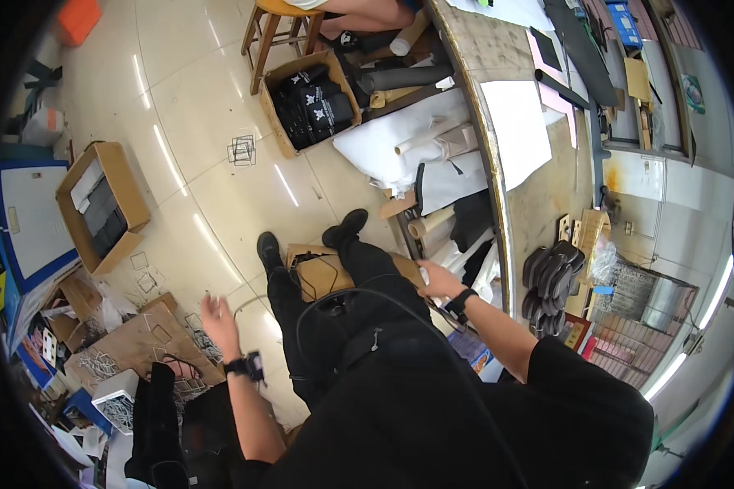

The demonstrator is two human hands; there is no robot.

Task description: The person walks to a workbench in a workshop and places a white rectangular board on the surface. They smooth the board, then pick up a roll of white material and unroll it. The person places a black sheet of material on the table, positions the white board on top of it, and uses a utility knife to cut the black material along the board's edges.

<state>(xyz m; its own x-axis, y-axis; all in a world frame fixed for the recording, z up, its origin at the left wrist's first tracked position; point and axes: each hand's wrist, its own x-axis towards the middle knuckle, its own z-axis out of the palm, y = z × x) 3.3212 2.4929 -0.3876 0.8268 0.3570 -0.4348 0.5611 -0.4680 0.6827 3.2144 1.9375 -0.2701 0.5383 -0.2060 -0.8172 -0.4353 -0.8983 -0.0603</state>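
My left hand point(219, 325) is held out over the floor on the left, with its fingers stretched and nothing in them. The edge of a brown board point(130, 338) bearing bent wire pieces lies nearest to it. By my right thigh is my right hand point(442, 282), its fingers loosely extended and partly blurred; I see nothing held in it. Close to its fingertips is the side of a cardboard box point(318, 275) between my legs. A dark cable loops across my lap. Both wrists carry dark bands with small devices.
To the right stands a long worktable point(538, 200) with white sheets and rolls stored beneath. An open carton point(133, 213) of dark pieces is at left; another carton point(347, 122) of black packages stands ahead. A wooden stool point(261, 37) with a seated person is beyond. Wire frames point(242, 151) lie on the floor.
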